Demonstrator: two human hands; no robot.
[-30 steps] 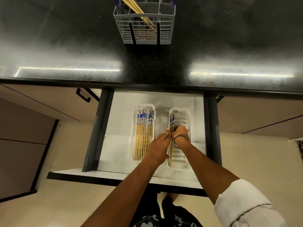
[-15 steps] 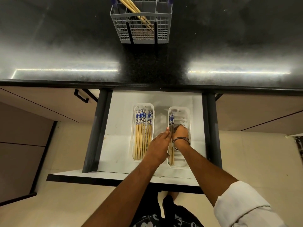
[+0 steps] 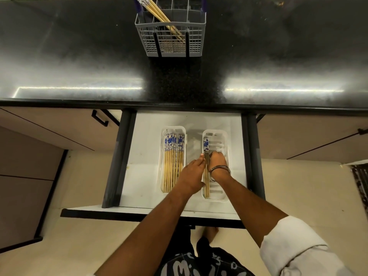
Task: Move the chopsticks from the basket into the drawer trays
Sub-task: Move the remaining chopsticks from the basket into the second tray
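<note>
A grey wire basket [image 3: 171, 39] stands on the black counter and holds a few blue-tipped wooden chopsticks [image 3: 157, 11] leaning to the left. In the open drawer [image 3: 143, 176], the left white tray [image 3: 162, 156] is full of several chopsticks [image 3: 172, 168]. The right white tray [image 3: 221, 140] has a couple of chopsticks [image 3: 206, 145] along its left side. My left hand [image 3: 192, 173] rests beside them with fingers flat. My right hand [image 3: 218, 161], a bangle on its wrist, presses on the chopsticks in the right tray.
The black counter [image 3: 79, 56] runs across the top with glare strips. Closed cabinet fronts flank the drawer, with a black handle [image 3: 99, 119] at left. My feet stand on the pale floor [image 3: 69, 246] below the drawer front.
Both hands stay on the chopsticks in the right tray with only slight shifts. The view has tilted down a little, so the basket sits lower in the frame.
</note>
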